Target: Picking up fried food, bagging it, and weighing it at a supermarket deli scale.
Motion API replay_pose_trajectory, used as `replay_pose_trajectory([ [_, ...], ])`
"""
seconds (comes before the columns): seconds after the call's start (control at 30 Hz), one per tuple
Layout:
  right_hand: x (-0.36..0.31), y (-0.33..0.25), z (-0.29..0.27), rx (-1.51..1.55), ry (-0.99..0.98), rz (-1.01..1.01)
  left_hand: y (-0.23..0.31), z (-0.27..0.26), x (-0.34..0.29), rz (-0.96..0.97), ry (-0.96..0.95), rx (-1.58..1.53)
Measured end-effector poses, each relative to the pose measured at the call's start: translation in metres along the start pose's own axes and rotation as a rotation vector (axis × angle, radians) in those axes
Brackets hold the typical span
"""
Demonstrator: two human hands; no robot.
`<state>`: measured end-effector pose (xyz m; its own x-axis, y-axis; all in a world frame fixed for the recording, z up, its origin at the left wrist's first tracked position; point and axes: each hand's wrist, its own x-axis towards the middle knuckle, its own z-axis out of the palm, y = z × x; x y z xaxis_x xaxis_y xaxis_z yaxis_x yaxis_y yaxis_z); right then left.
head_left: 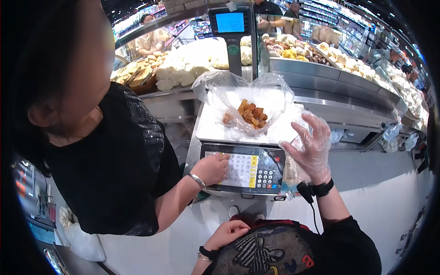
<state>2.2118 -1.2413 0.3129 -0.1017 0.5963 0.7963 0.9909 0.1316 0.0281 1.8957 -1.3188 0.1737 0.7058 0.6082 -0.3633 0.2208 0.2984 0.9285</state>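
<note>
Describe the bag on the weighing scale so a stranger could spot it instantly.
Find the weighing scale with the lit blue display on a post. On its white platform, just beyond the keypad, sits an open clear plastic bag. Its browned, fried-looking pieces set it apart from the pale food heaped in the counter beyond.

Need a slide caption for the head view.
Gloved right hand beside open bag of brown food on scale; co-worker's hand at keypad.

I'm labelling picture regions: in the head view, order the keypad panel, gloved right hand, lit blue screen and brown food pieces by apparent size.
1. Keypad panel
2. Gloved right hand
3. Lit blue screen and brown food pieces: too alike to rank
</note>
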Motion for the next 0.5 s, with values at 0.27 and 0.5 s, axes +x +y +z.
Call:
replay_pose_trajectory([
  [0.27, -0.01, 0.004, -0.002, 0.046, 0.002, 0.118, 0.006, -0.002, 0.011, -0.02, -0.044, 0.016],
  [0.5, -0.014, 0.007, -0.003, 0.072, -0.007, 0.18, 0.009, -0.005, 0.018, -0.022, -0.086, 0.024],
])
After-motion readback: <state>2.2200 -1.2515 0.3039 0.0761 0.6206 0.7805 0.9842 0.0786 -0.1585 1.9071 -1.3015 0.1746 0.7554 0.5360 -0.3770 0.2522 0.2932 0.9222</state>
